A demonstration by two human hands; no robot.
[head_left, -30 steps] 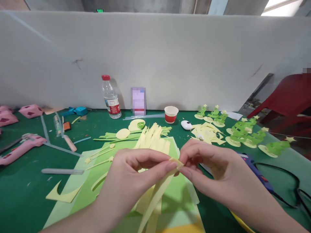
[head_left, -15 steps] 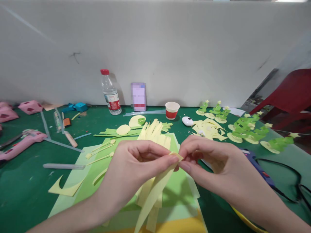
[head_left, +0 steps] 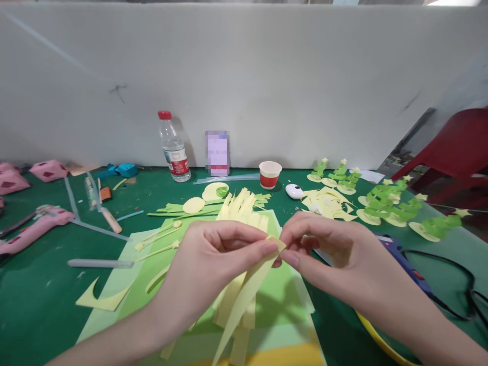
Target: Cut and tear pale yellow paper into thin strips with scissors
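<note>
My left hand [head_left: 213,269] and my right hand [head_left: 328,254] meet above the green table [head_left: 38,305], both pinching the top end of one pale yellow paper strip [head_left: 244,300] that hangs down toward me. Under the hands lies a pile of cut yellow strips [head_left: 240,208] on light green paper sheets [head_left: 282,300]. The fingers of both hands are closed on the strip's tip.
Water bottle [head_left: 173,147], red paper cup [head_left: 270,174] and white mouse [head_left: 294,191] stand at the back. Green paper trees [head_left: 385,203] and yellow scraps [head_left: 328,203] lie right; a blue glue gun [head_left: 404,262] with black cable sits near my right wrist. Pink glue gun [head_left: 34,229] lies left.
Both hands keep pinching the strip's tip and have barely shifted; the view dipped a little a second ago and then steadied.
</note>
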